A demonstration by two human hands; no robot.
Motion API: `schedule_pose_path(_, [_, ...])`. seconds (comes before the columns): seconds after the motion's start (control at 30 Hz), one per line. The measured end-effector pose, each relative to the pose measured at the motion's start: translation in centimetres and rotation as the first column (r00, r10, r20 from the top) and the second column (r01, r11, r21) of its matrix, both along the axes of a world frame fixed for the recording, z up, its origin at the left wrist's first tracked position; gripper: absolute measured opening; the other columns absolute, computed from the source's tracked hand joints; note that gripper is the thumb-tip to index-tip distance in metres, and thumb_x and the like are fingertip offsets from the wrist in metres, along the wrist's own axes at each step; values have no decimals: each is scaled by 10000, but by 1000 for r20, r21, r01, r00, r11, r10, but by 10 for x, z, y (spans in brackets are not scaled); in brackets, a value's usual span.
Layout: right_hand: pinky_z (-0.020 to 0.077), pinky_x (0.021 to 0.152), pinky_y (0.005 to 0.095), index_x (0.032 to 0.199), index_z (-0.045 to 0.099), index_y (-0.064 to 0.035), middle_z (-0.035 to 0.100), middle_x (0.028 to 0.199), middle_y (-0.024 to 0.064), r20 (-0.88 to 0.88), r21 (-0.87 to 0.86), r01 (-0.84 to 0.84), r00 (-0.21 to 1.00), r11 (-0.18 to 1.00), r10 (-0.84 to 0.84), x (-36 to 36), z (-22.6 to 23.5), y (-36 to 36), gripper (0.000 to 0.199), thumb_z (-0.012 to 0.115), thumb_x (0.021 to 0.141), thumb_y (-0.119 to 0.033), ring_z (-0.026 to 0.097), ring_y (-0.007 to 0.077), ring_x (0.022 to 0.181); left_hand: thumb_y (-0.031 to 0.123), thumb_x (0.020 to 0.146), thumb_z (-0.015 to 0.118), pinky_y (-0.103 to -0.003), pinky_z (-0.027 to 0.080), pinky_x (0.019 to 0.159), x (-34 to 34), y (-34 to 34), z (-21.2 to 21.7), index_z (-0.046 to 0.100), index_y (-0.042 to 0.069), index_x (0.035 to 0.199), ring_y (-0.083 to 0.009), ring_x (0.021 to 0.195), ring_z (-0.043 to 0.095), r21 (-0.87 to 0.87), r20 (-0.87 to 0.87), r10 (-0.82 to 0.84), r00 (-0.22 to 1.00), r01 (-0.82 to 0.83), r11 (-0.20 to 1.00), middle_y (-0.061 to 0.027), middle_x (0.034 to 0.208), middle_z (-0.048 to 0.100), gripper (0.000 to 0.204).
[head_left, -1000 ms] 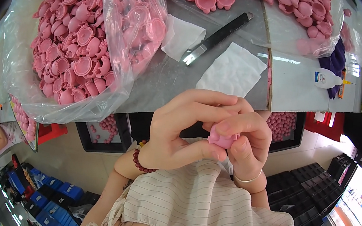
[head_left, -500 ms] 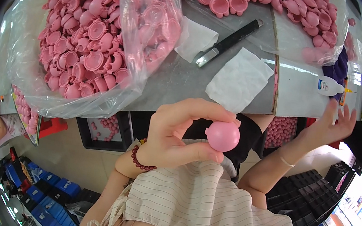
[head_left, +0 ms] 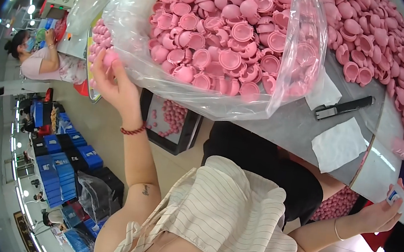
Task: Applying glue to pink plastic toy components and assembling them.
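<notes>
Stretched out to the far left, my left hand (head_left: 115,85) pinches a pink plastic ball (head_left: 111,58) at its fingertips. The hand is beside a yellow-rimmed tray (head_left: 90,47) filled with similar pink balls (head_left: 101,33). At the right, my right hand (head_left: 381,214) is closed around a small white squeeze bottle (head_left: 397,196) with a blue label. Between the hands lies a large clear plastic bag (head_left: 205,101) full of loose pink half-shells (head_left: 200,58).
More pink half-shells (head_left: 374,41) are heaped on the grey table (head_left: 281,136). A black cutter-like tool (head_left: 345,107) lies near a white paper sheet (head_left: 339,144). Under the table edge is a black tray (head_left: 187,139) with pink balls. A co-worker (head_left: 41,58) sits at the far left.
My left hand has carried the pink ball from in front of my chest to the tray at far left. My right hand has taken hold of the white bottle. The view has swung left.
</notes>
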State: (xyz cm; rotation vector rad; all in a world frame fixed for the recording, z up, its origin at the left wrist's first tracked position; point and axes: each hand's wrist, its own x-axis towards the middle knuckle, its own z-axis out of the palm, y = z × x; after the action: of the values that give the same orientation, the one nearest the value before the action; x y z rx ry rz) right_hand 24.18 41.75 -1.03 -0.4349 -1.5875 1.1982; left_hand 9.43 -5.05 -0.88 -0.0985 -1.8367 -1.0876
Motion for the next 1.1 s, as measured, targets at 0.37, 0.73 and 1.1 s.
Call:
schedule_pose_path(0.37, [443,654,305,965,491,123,537,933,234,-34,6,-106,994,994,106,-1,6,-21,338,432,820,-178,546,277,823,118,821,437,-310,385,811,-17,-34,15,528,-31,1012,-201,922,511,-245,138,270,953,-231,941,-116,1005,554,258])
schedule_pose_path(0.73, [419,560,227,1013,466,109,551,869,222,-3,-114,-206,978,972,207,14,9,-50,416,492,784,-238,537,207,756,105,638,648,-318,401,696,11,58,44,582,40,774,-235,780,519,-616,517,-6,856,376,692,-74,806,576,164])
schedule_pose_path(1.1, [433,567,235,1007,460,115,528,901,198,-5,-55,-367,930,929,367,21,1,-55,369,479,797,-188,529,234,821,59,760,552,-231,410,636,-4,80,24,558,5,843,-131,742,523,-116,446,-257,857,341,933,-80,854,584,100])
